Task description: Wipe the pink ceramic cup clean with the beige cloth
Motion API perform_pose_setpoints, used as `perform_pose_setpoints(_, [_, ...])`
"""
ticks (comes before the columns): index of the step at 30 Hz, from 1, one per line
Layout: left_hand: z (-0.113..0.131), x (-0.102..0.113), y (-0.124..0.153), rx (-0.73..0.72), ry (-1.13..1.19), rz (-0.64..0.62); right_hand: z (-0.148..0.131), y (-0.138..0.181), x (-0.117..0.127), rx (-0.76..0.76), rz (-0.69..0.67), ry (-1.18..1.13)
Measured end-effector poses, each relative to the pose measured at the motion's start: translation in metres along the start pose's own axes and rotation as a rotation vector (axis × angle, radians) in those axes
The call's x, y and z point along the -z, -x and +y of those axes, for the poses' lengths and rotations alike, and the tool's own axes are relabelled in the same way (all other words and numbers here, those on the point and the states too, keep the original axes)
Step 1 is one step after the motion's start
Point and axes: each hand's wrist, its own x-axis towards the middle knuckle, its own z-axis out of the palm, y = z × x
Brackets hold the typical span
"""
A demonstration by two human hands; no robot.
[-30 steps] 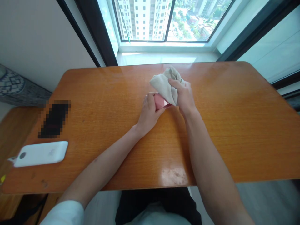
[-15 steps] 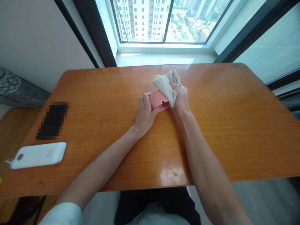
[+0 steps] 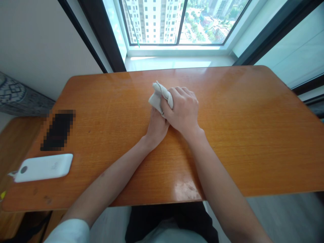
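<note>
Over the middle of the wooden table [image 3: 121,135], my right hand [image 3: 183,108] is closed on a crumpled off-white cloth [image 3: 159,98]. Its thumb presses the cloth, and its other fingers curl over toward my left hand [image 3: 158,126]. The cloth and my right hand cover most of my left hand's fingers. The pink folded box, which half a second ago was gripped in my left hand, is hidden from sight beneath the cloth and my right hand. Both hands touch each other.
At the table's left side lie a white oblong device [image 3: 47,167] with a short cord and, behind it, a blurred-out dark rectangle [image 3: 57,131]. A window [image 3: 177,23] stands beyond the far edge. A patterned grey fabric item [image 3: 20,96] is at far left.
My right hand has swept left with the cloth, over the pink box and my left hand. The box has gone out of sight. My left hand has stayed almost in place.
</note>
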Motion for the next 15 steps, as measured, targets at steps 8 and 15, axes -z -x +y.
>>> perform_pose_setpoints(8, [0.007,0.003,0.006,-0.009,-0.306,-0.061,0.048,-0.011,-0.003,-0.496,0.075,-0.803])
perform_pose_setpoints(15, [0.009,0.006,0.005,-0.024,-0.328,-0.082,0.072,-0.004,-0.031,-0.667,0.135,-1.421])
